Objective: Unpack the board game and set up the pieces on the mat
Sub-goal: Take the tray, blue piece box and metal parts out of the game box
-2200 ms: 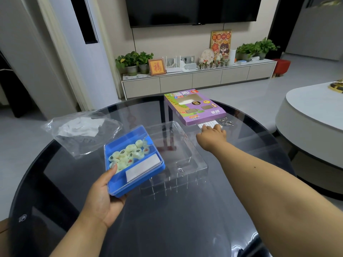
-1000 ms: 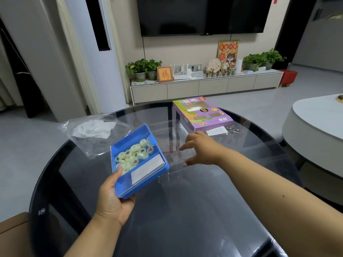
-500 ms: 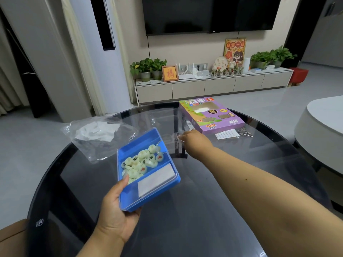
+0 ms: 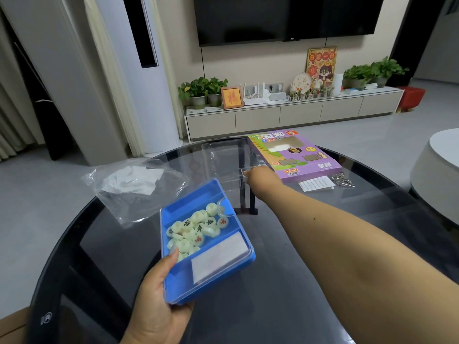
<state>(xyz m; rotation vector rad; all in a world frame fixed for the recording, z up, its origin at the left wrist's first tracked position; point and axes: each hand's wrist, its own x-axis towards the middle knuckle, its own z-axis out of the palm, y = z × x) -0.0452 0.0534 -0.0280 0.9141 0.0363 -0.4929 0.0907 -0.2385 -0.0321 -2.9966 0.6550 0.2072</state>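
My left hand holds a blue tray tilted above the round glass table, thumb over its near rim. One compartment holds several pale round game pieces with red and black characters. Another holds a folded white sheet. My right hand reaches across the table and pinches the near edge of a clear plastic cover. The cover lies at the table's far side, beside the purple game box.
A crumpled clear plastic bag with white paper inside lies at the table's left. A white paper slip and small metal pieces lie in front of the purple box. A white round table stands to the right.
My right hand left the paper slip, took hold of the clear cover and moved it from the table's middle to the far side. The blue tray stayed in my left hand.
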